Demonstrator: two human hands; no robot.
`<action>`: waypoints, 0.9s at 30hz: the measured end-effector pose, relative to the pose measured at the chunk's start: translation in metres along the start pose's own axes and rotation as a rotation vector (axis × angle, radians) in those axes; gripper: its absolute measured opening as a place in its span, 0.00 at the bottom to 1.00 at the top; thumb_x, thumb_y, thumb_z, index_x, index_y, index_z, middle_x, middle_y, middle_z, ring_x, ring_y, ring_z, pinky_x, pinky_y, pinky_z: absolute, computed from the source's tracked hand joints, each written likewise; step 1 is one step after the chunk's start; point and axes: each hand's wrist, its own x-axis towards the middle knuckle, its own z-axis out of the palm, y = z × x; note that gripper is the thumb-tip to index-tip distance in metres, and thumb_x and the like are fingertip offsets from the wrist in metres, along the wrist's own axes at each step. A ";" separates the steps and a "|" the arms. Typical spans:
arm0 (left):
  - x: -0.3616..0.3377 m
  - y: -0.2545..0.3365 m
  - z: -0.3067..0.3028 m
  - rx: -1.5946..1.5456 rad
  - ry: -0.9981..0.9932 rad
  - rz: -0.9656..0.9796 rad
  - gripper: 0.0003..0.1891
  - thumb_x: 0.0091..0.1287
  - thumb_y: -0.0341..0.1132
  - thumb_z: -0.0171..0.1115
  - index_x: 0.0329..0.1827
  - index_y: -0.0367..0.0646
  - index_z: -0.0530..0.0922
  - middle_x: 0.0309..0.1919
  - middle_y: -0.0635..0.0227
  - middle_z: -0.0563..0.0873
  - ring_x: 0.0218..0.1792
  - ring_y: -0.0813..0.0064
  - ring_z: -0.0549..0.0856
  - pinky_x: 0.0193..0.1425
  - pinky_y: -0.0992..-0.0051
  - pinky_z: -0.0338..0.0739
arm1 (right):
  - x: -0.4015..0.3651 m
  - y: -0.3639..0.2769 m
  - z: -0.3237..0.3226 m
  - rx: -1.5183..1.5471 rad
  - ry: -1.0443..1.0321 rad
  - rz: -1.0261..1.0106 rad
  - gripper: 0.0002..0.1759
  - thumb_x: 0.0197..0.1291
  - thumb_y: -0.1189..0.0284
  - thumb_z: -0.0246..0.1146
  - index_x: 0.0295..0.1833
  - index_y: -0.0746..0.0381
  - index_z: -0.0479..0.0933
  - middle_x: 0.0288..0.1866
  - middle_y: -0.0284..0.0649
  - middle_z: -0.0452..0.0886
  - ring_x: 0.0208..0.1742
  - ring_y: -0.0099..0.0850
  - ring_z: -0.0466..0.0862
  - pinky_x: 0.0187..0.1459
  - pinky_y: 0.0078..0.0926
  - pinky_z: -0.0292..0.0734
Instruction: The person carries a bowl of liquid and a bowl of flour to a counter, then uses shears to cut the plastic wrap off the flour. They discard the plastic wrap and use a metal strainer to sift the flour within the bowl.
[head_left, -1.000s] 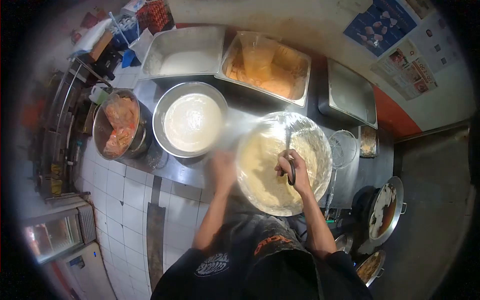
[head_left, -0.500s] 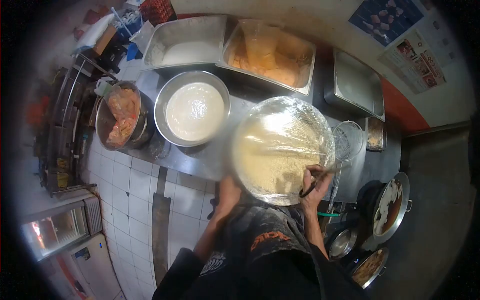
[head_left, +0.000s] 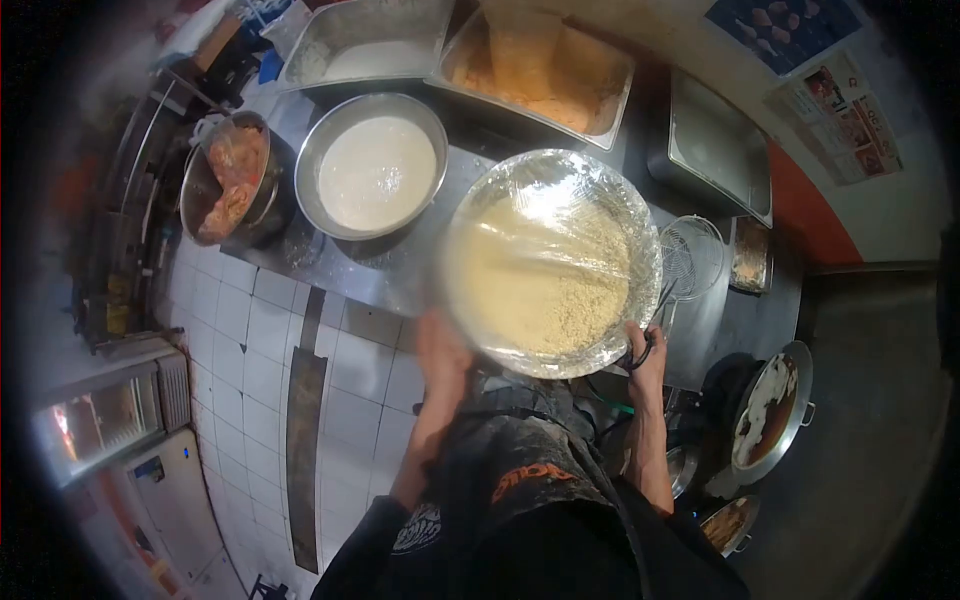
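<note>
A large round bowl (head_left: 556,365) lined with clear film holds pale yellow crumbs and powder, and sits at the near edge of the steel counter. My left hand (head_left: 443,350) is at the bowl's lower left rim, blurred, with its fingers partly hidden. At the lower right rim, my right hand (head_left: 648,350) has its fingers through the black handles of a pair of scissors (head_left: 642,352), whose blades point up and away beside the bowl. A wire strainer (head_left: 692,258) lies to the right of the bowl.
Left of the bowl stand a steel bowl of white batter (head_left: 375,180) and a pot with bagged meat (head_left: 236,180). Metal trays (head_left: 540,80) line the back. At the right are a wide pan (head_left: 775,415) with dark liquid and foam, and a second pan (head_left: 730,525).
The bowl appears higher in view and tilted. My right hand with the scissors has moved from over the bowl's lower right to outside its rim. My left hand has shifted up to the rim.
</note>
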 end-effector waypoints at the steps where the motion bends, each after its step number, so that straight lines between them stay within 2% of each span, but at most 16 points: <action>1: -0.003 -0.006 -0.003 0.000 0.009 0.004 0.09 0.77 0.40 0.54 0.55 0.50 0.69 0.22 0.83 0.67 0.16 0.89 0.58 0.17 0.82 0.49 | 0.003 0.008 -0.003 0.002 -0.026 0.003 0.16 0.62 0.63 0.68 0.43 0.61 0.72 0.29 0.27 0.71 0.28 0.17 0.71 0.27 0.19 0.68; 3: -0.001 -0.021 -0.013 0.517 0.051 0.132 0.11 0.75 0.41 0.57 0.53 0.49 0.68 0.21 0.82 0.68 0.15 0.91 0.59 0.16 0.82 0.50 | 0.005 0.011 -0.003 0.008 -0.058 0.006 0.16 0.63 0.62 0.67 0.45 0.61 0.72 0.29 0.28 0.74 0.27 0.16 0.76 0.24 0.20 0.76; 6: 0.007 -0.036 -0.044 0.467 0.008 0.284 0.12 0.73 0.37 0.60 0.52 0.48 0.68 0.22 0.80 0.71 0.15 0.91 0.62 0.15 0.82 0.53 | 0.006 0.013 0.003 0.094 -0.072 0.008 0.16 0.64 0.61 0.65 0.46 0.62 0.72 0.29 0.30 0.76 0.24 0.18 0.76 0.22 0.22 0.78; 8: 0.015 -0.067 -0.088 0.681 -0.035 0.337 0.14 0.70 0.31 0.61 0.53 0.45 0.67 0.24 0.77 0.75 0.15 0.86 0.67 0.16 0.81 0.59 | 0.004 0.011 0.007 0.211 -0.092 0.008 0.18 0.64 0.61 0.65 0.49 0.64 0.71 0.30 0.32 0.77 0.25 0.19 0.78 0.23 0.21 0.79; 10: 0.032 -0.103 -0.120 1.023 -0.126 0.751 0.16 0.67 0.27 0.60 0.54 0.41 0.65 0.27 0.73 0.79 0.18 0.80 0.75 0.19 0.76 0.67 | -0.006 -0.004 0.008 0.199 -0.106 0.035 0.20 0.64 0.61 0.65 0.51 0.65 0.71 0.32 0.33 0.78 0.26 0.20 0.79 0.23 0.22 0.79; 11: -0.003 -0.089 -0.079 0.867 -0.032 0.449 0.13 0.64 0.29 0.62 0.47 0.32 0.71 0.25 0.61 0.84 0.20 0.69 0.81 0.25 0.70 0.74 | -0.012 -0.011 0.009 0.190 -0.111 0.059 0.21 0.64 0.60 0.64 0.51 0.66 0.70 0.33 0.34 0.78 0.27 0.20 0.80 0.24 0.23 0.79; 12: -0.003 -0.095 -0.070 0.869 -0.041 0.451 0.13 0.64 0.29 0.62 0.47 0.32 0.71 0.25 0.61 0.84 0.20 0.69 0.81 0.25 0.70 0.74 | -0.016 -0.014 0.011 0.182 -0.117 0.080 0.22 0.65 0.60 0.64 0.52 0.67 0.70 0.34 0.36 0.78 0.28 0.20 0.80 0.24 0.23 0.78; 14: -0.006 -0.105 -0.060 1.573 -0.164 0.361 0.14 0.61 0.34 0.64 0.33 0.26 0.78 0.19 0.47 0.82 0.22 0.61 0.84 0.31 0.64 0.78 | -0.026 -0.008 0.019 0.259 -0.125 0.092 0.22 0.65 0.59 0.63 0.53 0.66 0.70 0.38 0.37 0.78 0.28 0.20 0.79 0.23 0.21 0.75; 15: -0.003 -0.115 -0.057 1.621 -0.218 0.445 0.18 0.56 0.39 0.67 0.22 0.27 0.80 0.16 0.43 0.79 0.23 0.56 0.85 0.35 0.59 0.79 | -0.032 -0.009 0.025 0.300 -0.125 0.104 0.20 0.66 0.59 0.63 0.51 0.64 0.70 0.35 0.34 0.77 0.27 0.20 0.77 0.22 0.19 0.72; 16: -0.002 -0.122 -0.058 1.620 -0.212 0.456 0.18 0.56 0.39 0.67 0.22 0.27 0.80 0.16 0.43 0.79 0.23 0.56 0.85 0.35 0.59 0.79 | -0.039 -0.011 0.031 0.340 -0.127 0.117 0.18 0.67 0.60 0.63 0.50 0.62 0.70 0.32 0.31 0.76 0.25 0.19 0.75 0.21 0.18 0.69; 18: -0.005 -0.123 -0.050 1.811 -0.393 0.171 0.16 0.60 0.42 0.63 0.29 0.34 0.85 0.31 0.44 0.85 0.35 0.47 0.86 0.44 0.56 0.79 | -0.055 -0.013 0.043 0.391 -0.127 0.115 0.19 0.66 0.60 0.64 0.51 0.61 0.69 0.33 0.31 0.76 0.28 0.20 0.76 0.24 0.17 0.72; 19: -0.005 -0.124 -0.049 1.734 -0.389 -0.050 0.15 0.59 0.43 0.65 0.31 0.37 0.86 0.31 0.46 0.85 0.37 0.48 0.86 0.45 0.56 0.79 | -0.061 -0.012 0.045 0.423 -0.166 0.134 0.20 0.66 0.59 0.64 0.52 0.61 0.68 0.34 0.31 0.76 0.30 0.20 0.76 0.26 0.18 0.73; 22: -0.018 -0.120 -0.057 1.539 -0.349 0.053 0.15 0.58 0.43 0.68 0.31 0.37 0.86 0.33 0.48 0.86 0.38 0.50 0.86 0.45 0.59 0.79 | -0.064 -0.005 0.040 0.417 -0.181 0.202 0.24 0.64 0.57 0.66 0.53 0.61 0.66 0.36 0.33 0.75 0.32 0.22 0.75 0.29 0.18 0.73; 23: -0.023 -0.113 -0.054 1.505 -0.199 0.034 0.16 0.56 0.43 0.71 0.29 0.36 0.86 0.37 0.50 0.86 0.40 0.52 0.85 0.46 0.61 0.78 | -0.062 -0.001 0.034 0.314 -0.210 0.140 0.25 0.63 0.58 0.68 0.54 0.61 0.66 0.36 0.33 0.75 0.32 0.22 0.75 0.29 0.18 0.71; 24: -0.021 -0.114 -0.066 1.387 -0.145 0.214 0.20 0.57 0.41 0.73 0.42 0.36 0.77 0.31 0.61 0.84 0.33 0.72 0.84 0.38 0.71 0.77 | -0.062 0.002 0.027 0.204 -0.244 0.082 0.26 0.62 0.58 0.69 0.54 0.61 0.66 0.36 0.33 0.75 0.31 0.22 0.74 0.29 0.18 0.70; 27: -0.049 -0.089 -0.052 1.002 0.106 0.495 0.18 0.64 0.37 0.69 0.49 0.35 0.74 0.37 0.63 0.82 0.40 0.73 0.82 0.42 0.73 0.76 | -0.062 -0.005 0.017 0.233 -0.210 0.070 0.28 0.59 0.62 0.72 0.55 0.62 0.66 0.34 0.33 0.76 0.31 0.20 0.74 0.29 0.17 0.66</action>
